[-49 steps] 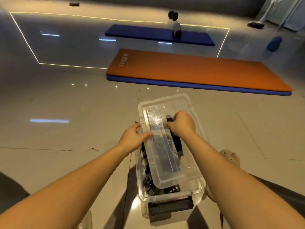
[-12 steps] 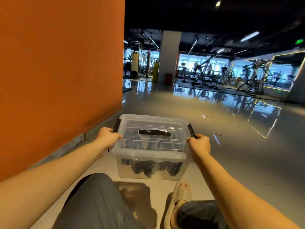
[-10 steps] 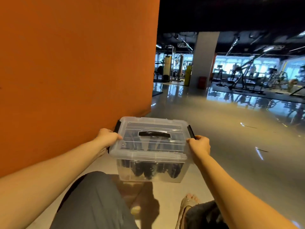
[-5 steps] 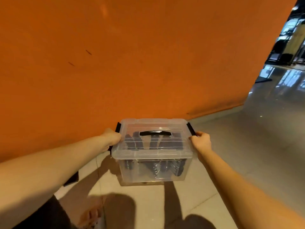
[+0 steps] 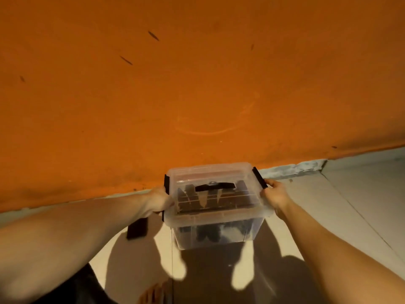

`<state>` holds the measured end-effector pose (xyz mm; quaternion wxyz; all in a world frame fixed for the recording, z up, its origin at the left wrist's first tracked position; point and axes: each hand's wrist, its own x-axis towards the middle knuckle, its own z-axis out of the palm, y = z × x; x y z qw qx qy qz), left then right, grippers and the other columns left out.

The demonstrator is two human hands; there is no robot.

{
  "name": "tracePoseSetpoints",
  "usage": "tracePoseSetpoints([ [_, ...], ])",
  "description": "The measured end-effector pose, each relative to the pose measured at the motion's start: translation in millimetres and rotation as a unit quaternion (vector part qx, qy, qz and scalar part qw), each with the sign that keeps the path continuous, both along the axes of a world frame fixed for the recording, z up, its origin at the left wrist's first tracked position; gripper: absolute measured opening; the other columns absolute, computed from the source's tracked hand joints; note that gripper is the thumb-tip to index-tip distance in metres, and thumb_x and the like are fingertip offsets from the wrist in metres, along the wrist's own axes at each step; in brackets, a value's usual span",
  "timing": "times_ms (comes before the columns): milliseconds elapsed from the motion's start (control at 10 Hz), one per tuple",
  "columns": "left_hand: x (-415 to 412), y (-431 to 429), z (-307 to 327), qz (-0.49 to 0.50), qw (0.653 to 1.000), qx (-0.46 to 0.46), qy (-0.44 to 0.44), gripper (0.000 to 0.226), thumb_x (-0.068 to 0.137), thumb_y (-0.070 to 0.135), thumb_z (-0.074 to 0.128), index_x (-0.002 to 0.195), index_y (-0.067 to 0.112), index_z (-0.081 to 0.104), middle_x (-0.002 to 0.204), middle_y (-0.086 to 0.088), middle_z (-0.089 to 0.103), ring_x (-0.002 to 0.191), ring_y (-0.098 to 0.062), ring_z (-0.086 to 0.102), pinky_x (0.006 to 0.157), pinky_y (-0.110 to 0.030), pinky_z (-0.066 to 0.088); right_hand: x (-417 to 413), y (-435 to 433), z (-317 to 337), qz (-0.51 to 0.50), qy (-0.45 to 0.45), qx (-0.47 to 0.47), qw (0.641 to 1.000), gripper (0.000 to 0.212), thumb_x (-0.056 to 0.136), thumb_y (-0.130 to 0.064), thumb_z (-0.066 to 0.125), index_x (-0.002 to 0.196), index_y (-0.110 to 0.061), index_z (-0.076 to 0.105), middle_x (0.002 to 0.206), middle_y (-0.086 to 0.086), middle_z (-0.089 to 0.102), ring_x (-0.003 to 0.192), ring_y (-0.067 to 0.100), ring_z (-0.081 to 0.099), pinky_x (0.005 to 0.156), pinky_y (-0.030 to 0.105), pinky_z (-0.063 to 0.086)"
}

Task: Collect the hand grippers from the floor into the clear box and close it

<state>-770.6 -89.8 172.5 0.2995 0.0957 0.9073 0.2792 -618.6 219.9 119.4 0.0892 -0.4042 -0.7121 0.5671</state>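
Okay, clear box (image 5: pixel 210 207) sits between both hands, close to the foot of the orange wall (image 5: pixel 197 84), above the pale tiled floor (image 5: pixel 341 207). Can't tell if its base touches the tiles; a dark shadow lies under it.

Box: transparent, slightly cloudy plastic, rectangular, rounded corners, walls tapering toward the base. Lid (image 5: pixel 219 172) is on, ribbed, with a flat black carry handle (image 5: pixel 215 186) at centre. A black latch (image 5: pixel 167 183) shows on the left side and another (image 5: pixel 259 177) on the right.

Hand grippers (image 5: pixel 208 232) are inside: dark, tangled shapes seen through the wall, details blurred.

Left hand (image 5: pixel 158 199) clamps the left rim at the latch, fingers curled. Right hand (image 5: pixel 274 194) grasps the right rim just below its latch.

Wall is matte with scuffs, with a rough grey skirting (image 5: pixel 291 170) below. Flat black object (image 5: pixel 137 228) lies on the floor by the left forearm.
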Motion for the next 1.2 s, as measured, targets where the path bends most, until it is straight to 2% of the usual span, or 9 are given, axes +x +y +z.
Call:
tracePoseSetpoints([
  [100, -22.5, -2.2, -23.0, -0.006, 0.999, -0.011, -0.047, 0.014, 0.089, 0.001, 0.058, 0.100, 0.004, 0.066, 0.088, -0.016, 0.073, 0.072, -0.019, 0.065, 0.057, -0.027, 0.051, -29.2, 7.8, -13.4, 0.017, 0.002, -0.018, 1.000, 0.056, 0.085, 0.017, 0.044, 0.132, -0.008, 0.062, 0.109, 0.015, 0.068, 0.077, 0.022, 0.061, 0.054, 0.027, 0.044],
  [200, -40.7, 0.1, -42.6, -0.021, 0.996, -0.011, -0.088, 0.030, 0.088, 0.009, 0.067, 0.117, 0.017, 0.065, 0.111, -0.007, 0.074, 0.101, -0.018, 0.070, 0.079, -0.031, 0.060, -44.9, 14.4, -28.6, 0.021, -0.004, -0.029, 0.999, 0.059, 0.085, 0.019, 0.043, 0.134, -0.009, 0.061, 0.107, 0.013, 0.068, 0.079, 0.023, 0.062, 0.055, 0.025, 0.046],
  [300, -51.1, 6.2, -53.7, -0.029, 0.993, -0.015, -0.112, 0.037, 0.088, 0.009, 0.071, 0.122, 0.021, 0.061, 0.117, -0.001, 0.071, 0.109, -0.018, 0.067, 0.086, -0.035, 0.060, -49.0, 17.0, -45.1, 0.008, 0.004, -0.028, 1.000, 0.058, 0.086, 0.019, 0.045, 0.131, -0.013, 0.063, 0.099, 0.008, 0.067, 0.076, 0.021, 0.062, 0.057, 0.025, 0.048],
  [500, -65.5, 1.1, -71.4, -0.034, 0.989, -0.066, -0.131, 0.053, 0.088, 0.005, 0.073, 0.134, 0.017, 0.049, 0.130, -0.005, 0.063, 0.114, -0.021, 0.064, 0.083, -0.033, 0.063, -51.3, 17.8, -61.3, 0.004, 0.047, -0.054, 0.997, 0.061, 0.083, 0.020, 0.051, 0.133, -0.014, 0.065, 0.110, 0.014, 0.071, 0.095, 0.033, 0.068, 0.088, 0.050, 0.059],
  [600, -65.1, -1.1, -69.0, -0.045, 0.989, -0.056, -0.128, 0.060, 0.090, 0.007, 0.073, 0.139, 0.021, 0.043, 0.134, -0.004, 0.060, 0.120, -0.022, 0.061, 0.073, -0.025, 0.061, -49.0, 19.7, -63.0, 0.004, 0.046, -0.081, 0.996, 0.063, 0.085, 0.021, 0.054, 0.138, -0.014, 0.062, 0.117, 0.015, 0.070, 0.101, 0.036, 0.067, 0.093, 0.051, 0.057],
  [800, -66.8, 6.5, -61.1, -0.088, 0.992, -0.070, -0.057, 0.042, 0.091, 0.001, 0.066, 0.127, 0.019, 0.052, 0.111, -0.008, 0.068, 0.097, -0.022, 0.068, 0.071, -0.032, 0.061, -31.5, 16.3, -57.7, 0.016, 0.072, -0.100, 0.992, 0.061, 0.086, 0.018, 0.058, 0.138, -0.014, 0.060, 0.117, 0.014, 0.070, 0.101, 0.034, 0.068, 0.094, 0.049, 0.057],
  [1000, -76.3, 41.5, -28.5, -0.034, 0.990, -0.103, -0.084, 0.024, 0.094, 0.020, 0.070, 0.113, 0.011, 0.058, 0.121, -0.004, 0.059, 0.113, -0.029, 0.060, 0.093, -0.044, 0.055, -33.1, 25.6, -67.7, 0.019, 0.090, -0.078, 0.993, 0.059, 0.088, 0.018, 0.058, 0.142, -0.006, 0.056, 0.124, 0.014, 0.064, 0.110, 0.034, 0.061, 0.104, 0.053, 0.049],
  [1100, -85.0, 63.8, -24.3, 0.025, 0.996, -0.077, 0.036, 0.016, 0.094, 0.022, 0.069, 0.101, 0.013, 0.058, 0.110, -0.004, 0.059, 0.094, -0.020, 0.059, 0.083, -0.037, 0.053, -32.3, 23.9, -62.7, 0.029, 0.072, -0.042, 0.996, 0.051, 0.088, 0.012, 0.065, 0.134, -0.010, 0.064, 0.115, 0.012, 0.070, 0.101, 0.032, 0.067, 0.098, 0.046, 0.054],
  [1200, -83.0, 93.0, -37.0, 0.009, 0.993, -0.025, 0.117, 0.026, 0.092, 0.039, 0.067, 0.107, 0.018, 0.060, 0.110, -0.002, 0.060, 0.097, -0.022, 0.062, 0.079, -0.036, 0.053, -25.0, 31.2, -51.6, -0.012, 0.056, -0.041, 0.998, 0.028, 0.093, 0.000, 0.066, 0.118, -0.011, 0.071, 0.102, 0.010, 0.073, 0.097, 0.030, 0.067, 0.099, 0.047, 0.054],
])
